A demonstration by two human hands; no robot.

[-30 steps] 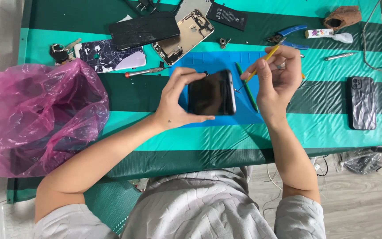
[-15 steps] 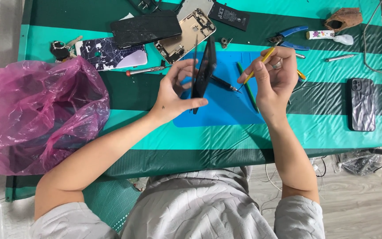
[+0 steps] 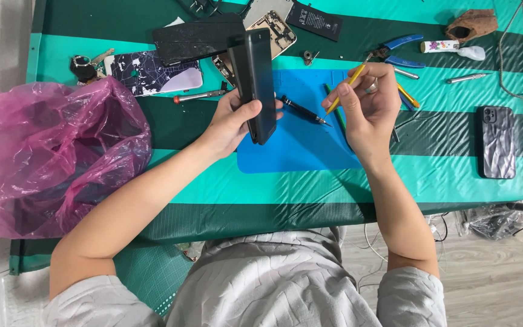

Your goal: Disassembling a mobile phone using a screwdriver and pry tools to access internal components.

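While your left hand [image 3: 237, 118] grips the dark phone [image 3: 258, 85] on edge, tilted above the left part of the blue mat [image 3: 298, 151], your right hand [image 3: 367, 103] pinches a yellow pry tool [image 3: 347, 85] between thumb and fingers, tip pointing down toward the mat. Both hands are closed around what they carry; neither is free. You look to be at the inspection stage of a phone teardown, turning the handset to find a seam before prying. A black precision screwdriver [image 3: 304, 110] lies on the mat between your hands, and blue-handled pliers [image 3: 394, 51] sit near the table's far edge. An opened phone body [image 3: 276, 30] and a cracked screen panel [image 3: 195, 36] lie toward the far edge, a black phone case [image 3: 497, 142] at the right edge. Next you likely need the tool tip brought to the handset's edge, with your left grip holding it steady.
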